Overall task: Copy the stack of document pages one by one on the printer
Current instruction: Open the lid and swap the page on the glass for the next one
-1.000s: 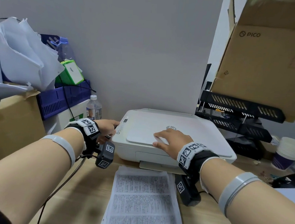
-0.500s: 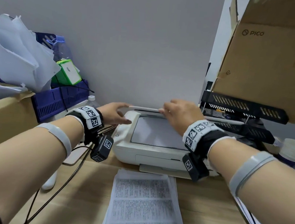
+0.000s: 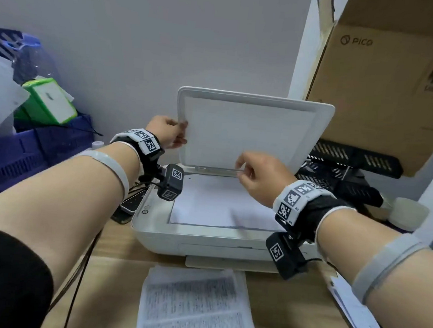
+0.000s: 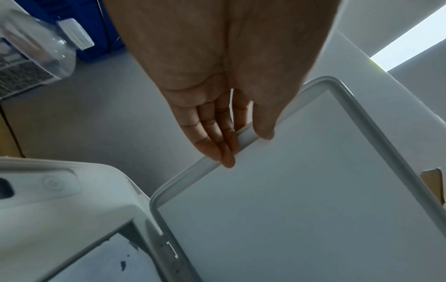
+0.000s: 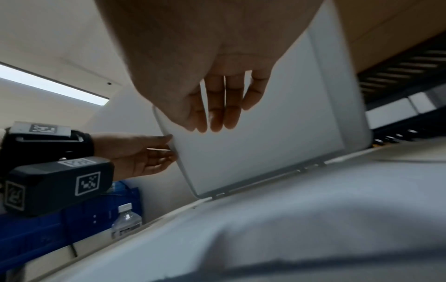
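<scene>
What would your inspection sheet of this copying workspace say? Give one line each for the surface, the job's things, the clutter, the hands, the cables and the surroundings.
Surface: wooden desk, printer standing at its back.
Job's things: scanner lid raised; a white sheet lies on the glass; printed page stack lies in front of the printer.
Clutter: water bottle, blue crates, green box, paper cups, loose papers.
Hands: left hand holds the lid's left edge; right hand is empty, fingers loose, above the glass.
Cables: black cables run over the desk's left side.
Surroundings: grey wall, cardboard box, black trays.
</scene>
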